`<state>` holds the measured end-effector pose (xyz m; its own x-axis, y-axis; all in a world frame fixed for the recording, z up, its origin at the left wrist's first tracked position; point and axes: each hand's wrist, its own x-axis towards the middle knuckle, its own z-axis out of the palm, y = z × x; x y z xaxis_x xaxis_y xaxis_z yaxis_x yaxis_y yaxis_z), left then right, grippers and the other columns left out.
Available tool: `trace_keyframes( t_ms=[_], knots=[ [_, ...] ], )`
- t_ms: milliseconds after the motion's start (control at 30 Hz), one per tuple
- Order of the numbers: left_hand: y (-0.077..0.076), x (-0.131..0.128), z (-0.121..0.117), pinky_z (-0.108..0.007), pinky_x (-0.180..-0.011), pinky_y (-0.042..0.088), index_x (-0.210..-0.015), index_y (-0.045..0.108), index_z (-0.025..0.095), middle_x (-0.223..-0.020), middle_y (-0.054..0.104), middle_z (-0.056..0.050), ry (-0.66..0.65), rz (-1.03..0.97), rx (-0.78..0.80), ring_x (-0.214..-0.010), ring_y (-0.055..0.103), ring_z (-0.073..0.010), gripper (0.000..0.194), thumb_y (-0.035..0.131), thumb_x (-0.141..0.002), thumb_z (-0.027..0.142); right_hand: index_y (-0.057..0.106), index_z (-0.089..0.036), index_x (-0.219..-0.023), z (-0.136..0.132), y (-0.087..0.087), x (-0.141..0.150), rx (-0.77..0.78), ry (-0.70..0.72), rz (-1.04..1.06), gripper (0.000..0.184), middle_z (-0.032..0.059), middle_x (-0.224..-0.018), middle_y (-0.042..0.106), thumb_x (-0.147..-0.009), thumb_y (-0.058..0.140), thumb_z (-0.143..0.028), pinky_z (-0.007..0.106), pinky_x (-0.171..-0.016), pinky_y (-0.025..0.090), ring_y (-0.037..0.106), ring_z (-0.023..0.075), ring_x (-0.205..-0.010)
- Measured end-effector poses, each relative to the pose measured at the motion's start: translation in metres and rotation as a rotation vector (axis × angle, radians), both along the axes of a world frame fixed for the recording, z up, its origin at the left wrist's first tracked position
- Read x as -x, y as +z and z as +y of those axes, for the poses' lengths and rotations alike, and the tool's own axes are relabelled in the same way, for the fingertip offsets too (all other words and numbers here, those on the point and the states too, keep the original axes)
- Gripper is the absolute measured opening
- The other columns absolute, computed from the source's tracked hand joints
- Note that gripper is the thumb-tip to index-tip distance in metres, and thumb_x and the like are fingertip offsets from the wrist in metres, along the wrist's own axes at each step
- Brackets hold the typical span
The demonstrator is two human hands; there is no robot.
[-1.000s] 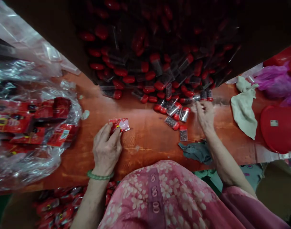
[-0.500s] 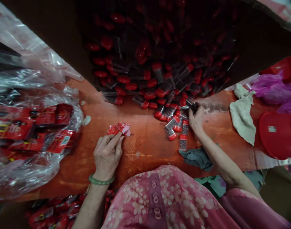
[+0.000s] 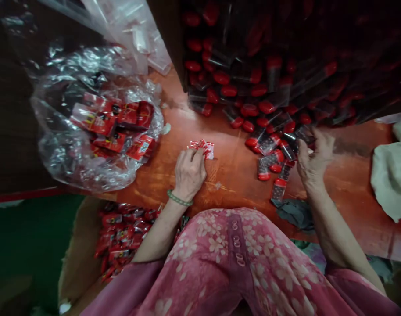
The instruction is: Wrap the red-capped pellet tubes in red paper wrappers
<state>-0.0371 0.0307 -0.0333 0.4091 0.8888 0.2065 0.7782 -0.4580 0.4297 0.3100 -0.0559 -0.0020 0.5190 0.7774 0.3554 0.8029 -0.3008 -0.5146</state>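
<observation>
My left hand (image 3: 190,173), with a green beaded bracelet at the wrist, is closed, its thumb and forefinger pressed on a little stack of red-and-white printed cards (image 3: 207,149) on the table. On the right, my right hand (image 3: 315,160) has its fingers spread beside a heap of small clear containers with red caps (image 3: 269,145), filled with dark pieces. Its fingertips reach over one clear container (image 3: 304,133) at the heap's edge; whether they touch it is blurred. Many more such containers lie in the large dark box (image 3: 174,39) behind.
An open clear plastic bag (image 3: 59,149) with red printed packets (image 3: 105,120) lies on the left. Below the table edge, a carton (image 3: 77,245) holds red packs (image 3: 121,232). A dark cloth (image 3: 294,214) lies near the front edge, a pale cloth (image 3: 389,180) far right.
The view has swung left, so everything appears further right. My right hand's fingers, curled at the heap before, are now spread. My left hand stays on the cards.
</observation>
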Motion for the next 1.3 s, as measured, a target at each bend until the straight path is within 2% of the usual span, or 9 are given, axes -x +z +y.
trace_keyframes(
  t_ms=[133, 300, 433, 567, 700, 833, 1000, 1133, 1300],
  knots=[
    [0.003, 0.006, 0.002, -0.036, -0.083, 0.051, -0.099, 0.076, 0.020, -0.094, 0.072, -0.009, 0.015, -0.080, -0.002, -0.089, 0.063, -0.0215, 0.027, 0.051, -0.100, 0.029, 0.065, -0.021, -0.110, -0.003, 0.035, 0.020, -0.199, 0.079, 0.145, 0.033, 0.0132, -0.105, 0.070, -0.082, 0.077, -0.032, 0.044, -0.085, 0.056, 0.069, 0.0272, -0.094],
    [0.002, 0.012, -0.001, -0.034, -0.080, 0.050, -0.092, 0.077, 0.021, -0.087, 0.072, -0.007, 0.002, -0.055, -0.041, -0.082, 0.062, -0.0194, 0.026, 0.054, -0.099, 0.030, 0.071, -0.027, -0.104, -0.010, 0.067, 0.076, 0.181, 0.595, 0.196, 0.013, 0.0033, -0.095, 0.075, -0.092, 0.071, -0.031, 0.038, -0.077, 0.057, 0.069, 0.0215, -0.084],
    [0.003, 0.016, -0.003, -0.033, -0.080, 0.049, -0.096, 0.078, 0.020, -0.091, 0.073, -0.007, -0.041, -0.074, 0.022, -0.083, 0.062, -0.0184, 0.029, 0.055, -0.100, 0.037, 0.071, -0.018, -0.112, -0.013, 0.055, 0.117, 0.450, 0.916, -0.185, 0.021, 0.0111, -0.098, 0.074, -0.100, 0.054, -0.018, 0.039, -0.078, 0.055, 0.065, 0.0256, -0.088],
    [0.008, 0.019, 0.002, -0.032, -0.079, 0.050, -0.097, 0.079, 0.019, -0.089, 0.074, -0.007, -0.072, -0.150, 0.083, -0.081, 0.063, -0.0178, 0.033, 0.053, -0.101, 0.039, 0.059, -0.011, -0.132, -0.015, 0.031, 0.137, 0.438, 0.906, -0.243, 0.033, 0.0131, -0.098, 0.074, -0.101, 0.051, -0.018, 0.038, -0.079, 0.054, 0.062, 0.0262, -0.087],
    [0.012, 0.021, 0.008, -0.030, -0.075, 0.050, -0.084, 0.078, 0.018, -0.083, 0.074, -0.006, -0.042, -0.233, 0.170, -0.078, 0.065, -0.0171, 0.028, 0.059, -0.097, 0.032, 0.062, -0.017, -0.116, -0.016, 0.008, 0.143, 0.313, 0.805, 0.015, 0.024, 0.0139, -0.099, 0.075, -0.099, 0.060, -0.033, 0.040, -0.082, 0.057, 0.065, 0.0270, -0.090],
    [0.013, 0.021, 0.010, -0.027, -0.069, 0.051, -0.081, 0.077, 0.017, -0.078, 0.075, -0.003, 0.036, -0.410, 0.222, -0.071, 0.065, -0.0138, 0.012, 0.071, -0.088, 0.025, 0.061, -0.023, -0.106, -0.013, -0.004, 0.150, 0.216, 0.703, 0.459, 0.021, 0.0093, -0.100, 0.076, -0.095, 0.067, -0.040, 0.042, -0.087, 0.060, 0.072, 0.0253, -0.095],
    [0.025, 0.021, 0.005, -0.024, -0.068, 0.053, -0.078, 0.078, 0.019, -0.075, 0.076, 0.000, 0.045, -0.611, 0.189, -0.068, 0.067, -0.0111, 0.006, 0.082, -0.079, 0.024, 0.046, -0.031, -0.113, 0.002, 0.008, 0.154, 0.196, 0.442, 1.134, 0.042, -0.0055, -0.084, 0.070, -0.087, 0.074, -0.050, 0.034, -0.066, 0.064, 0.072, 0.0169, -0.066],
    [0.042, 0.020, -0.002, -0.022, -0.069, 0.054, -0.079, 0.078, 0.018, -0.076, 0.077, -0.001, -0.032, -0.652, 0.206, -0.070, 0.069, -0.0100, 0.006, 0.084, -0.078, 0.020, 0.051, -0.030, -0.110, 0.013, 0.028, 0.146, 0.110, 0.526, 0.948, 0.053, -0.0044, -0.085, 0.071, -0.075, 0.085, -0.050, 0.028, -0.064, 0.059, 0.070, 0.0159, -0.069],
    [0.058, 0.019, -0.009, -0.020, -0.067, 0.054, -0.082, 0.079, 0.017, -0.079, 0.078, -0.001, -0.131, -0.679, 0.247, -0.071, 0.070, -0.0093, 0.008, 0.084, -0.078, 0.021, 0.067, -0.026, -0.109, 0.019, 0.050, 0.140, 0.084, 0.755, 0.504, 0.035, 0.0024, -0.092, 0.075, -0.086, 0.076, -0.052, 0.032, -0.071, 0.058, 0.070, 0.0185, -0.077]
  ],
)
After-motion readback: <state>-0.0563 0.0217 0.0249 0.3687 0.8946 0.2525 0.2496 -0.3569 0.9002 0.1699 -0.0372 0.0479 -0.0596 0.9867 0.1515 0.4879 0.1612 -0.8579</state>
